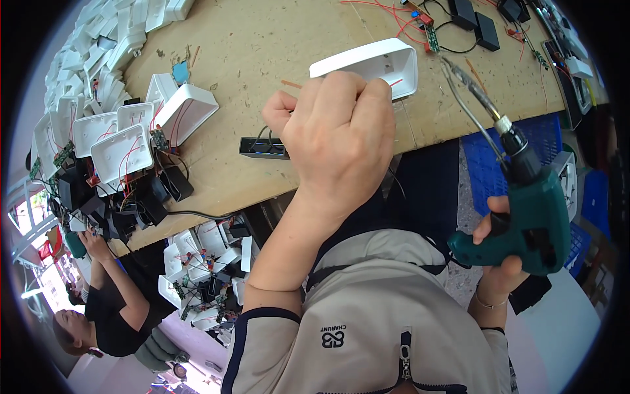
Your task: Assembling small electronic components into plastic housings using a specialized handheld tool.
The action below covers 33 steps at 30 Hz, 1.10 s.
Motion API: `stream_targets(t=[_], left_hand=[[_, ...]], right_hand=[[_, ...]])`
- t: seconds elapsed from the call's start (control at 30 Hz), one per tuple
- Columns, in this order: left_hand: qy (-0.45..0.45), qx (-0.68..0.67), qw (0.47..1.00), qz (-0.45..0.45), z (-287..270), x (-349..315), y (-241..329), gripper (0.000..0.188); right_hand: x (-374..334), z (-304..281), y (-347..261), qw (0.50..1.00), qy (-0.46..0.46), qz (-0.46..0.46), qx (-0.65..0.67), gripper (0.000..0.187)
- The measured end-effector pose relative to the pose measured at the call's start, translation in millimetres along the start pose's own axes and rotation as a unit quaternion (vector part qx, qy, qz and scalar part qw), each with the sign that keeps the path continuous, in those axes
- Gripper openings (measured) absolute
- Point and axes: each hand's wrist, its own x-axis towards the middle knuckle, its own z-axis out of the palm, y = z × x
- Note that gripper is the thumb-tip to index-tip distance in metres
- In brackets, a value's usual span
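Observation:
My left hand (pixel 341 131) is closed, knuckles up, in front of a white plastic case (pixel 400 62) that lies with its open side facing me. What the fingers grip is hidden behind the hand. A short red wire end (pixel 396 83) shows inside the case, beside the knuckles. Below the thumb lies a black rectangular part (pixel 262 148) with thin black wires rising from it. On the right, my right hand (pixel 500 243) grips a green soldering gun (pixel 535 217). Its metal tip and thin curved feed tube point up toward the table's edge, apart from the case.
White cases with red wires (pixel 125 154) and black parts crowd the table's left, before a heap of white cases (pixel 98 52). Circuit boards (pixel 431 38) and black boxes (pixel 487 31) lie far right. A blue crate (pixel 482 171) stands below. A co-worker's arm (pixel 125 289) is at lower left.

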Motion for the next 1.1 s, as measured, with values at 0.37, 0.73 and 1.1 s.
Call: stream_targets(t=[0.37,0.73,1.1], left_hand=[[0.011,0.037,0.999,-0.035,2.5,5.0,-0.1,0.006],[-0.031,0.036,0.998,-0.034,6.2,7.4,-2.7,0.006],[-0.002,0.03,0.999,-0.023,12.4,7.9,-3.7,0.006]], right_hand=[[-3.7,6.3,-1.3,0.997,-0.042,0.067,0.013,0.078],[-1.7,8.0,-2.9,0.991,-0.058,0.121,0.0,0.08],[5.1,19.8,1.0,0.997,-0.035,0.072,-0.009,0.074]])
